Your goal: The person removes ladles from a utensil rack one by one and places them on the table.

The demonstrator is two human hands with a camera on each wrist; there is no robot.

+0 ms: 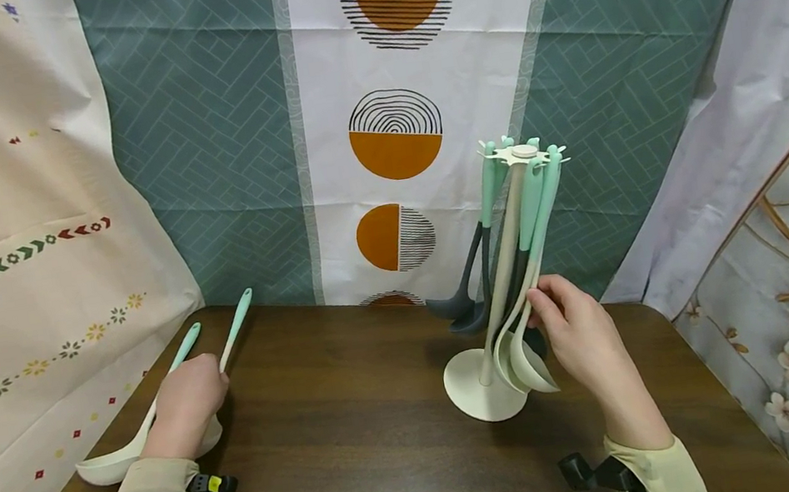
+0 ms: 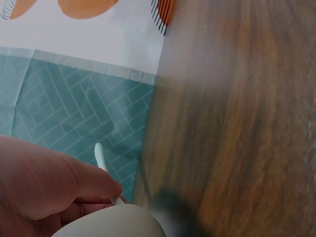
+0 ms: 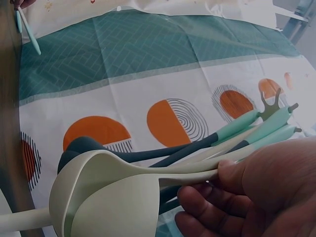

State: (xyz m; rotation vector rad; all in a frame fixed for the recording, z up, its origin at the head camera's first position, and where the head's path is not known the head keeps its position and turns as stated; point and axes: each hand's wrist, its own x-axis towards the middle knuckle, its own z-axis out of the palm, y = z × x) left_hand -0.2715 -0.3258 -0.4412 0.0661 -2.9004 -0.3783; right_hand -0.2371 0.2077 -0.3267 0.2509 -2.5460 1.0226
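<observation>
At the left of the table my left hand (image 1: 185, 400) grips the cream shaft of a mint-handled utensil (image 1: 236, 325). Its rounded cream head (image 2: 116, 223) shows below the fingers in the left wrist view, too partly seen to tell its kind. A cream ladle (image 1: 109, 468) with a mint handle lies beside that hand, partly covered by it. On the right, a cream utensil stand (image 1: 489, 409) holds several hanging utensils. My right hand (image 1: 578, 325) pinches the shaft of a cream ladle (image 1: 530, 367) at the stand, between thumb and fingers.
Beside the pinched ladle hangs another cream utensil (image 3: 81, 182). Dark-headed utensils (image 1: 452, 306) with mint handles hang on the stand's far side. The brown wooden table (image 1: 348, 454) meets a patterned cloth (image 1: 233, 176) at the back, with more cloths at both sides.
</observation>
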